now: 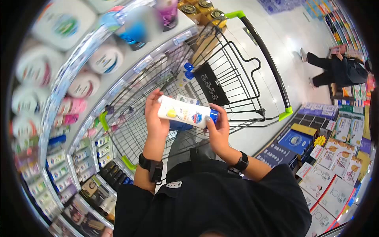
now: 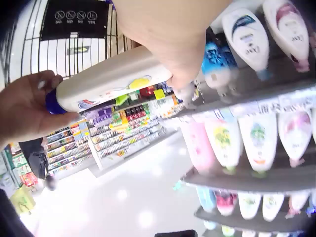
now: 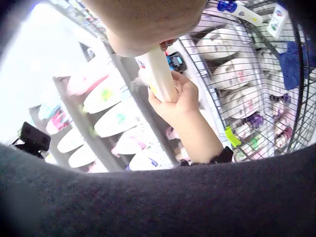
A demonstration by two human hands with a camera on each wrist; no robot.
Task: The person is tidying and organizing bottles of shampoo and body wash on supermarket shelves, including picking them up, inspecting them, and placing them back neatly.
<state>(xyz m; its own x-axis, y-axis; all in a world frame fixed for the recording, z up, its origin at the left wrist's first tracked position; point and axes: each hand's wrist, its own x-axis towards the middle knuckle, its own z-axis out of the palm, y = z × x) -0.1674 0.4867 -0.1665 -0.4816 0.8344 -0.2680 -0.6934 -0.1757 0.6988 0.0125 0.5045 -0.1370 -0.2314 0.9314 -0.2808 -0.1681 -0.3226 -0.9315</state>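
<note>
Both hands hold a white body-wash bottle (image 1: 181, 111) with a blue cap and a yellow lemon picture, lying nearly level with its label up. My left hand (image 1: 155, 114) grips its base end, the thumb along the near side. At the other end my right hand (image 1: 218, 128) holds it by the blue cap, thumb on the front. In the left wrist view the bottle (image 2: 113, 79) stretches between the right hand (image 2: 32, 106) and the left hand (image 2: 182, 59). The right wrist view has the left hand (image 3: 180, 98) wrapped around the bottle's lower end.
A wire shopping cart (image 1: 272, 59) stands just beyond the hands, with blue-capped bottles (image 1: 186, 74) inside. Shelves of bottles and tubs (image 1: 83, 85) run close along the left. Stacked boxes (image 1: 327, 173) are on the right, and another person (image 1: 343, 71) stands farther off.
</note>
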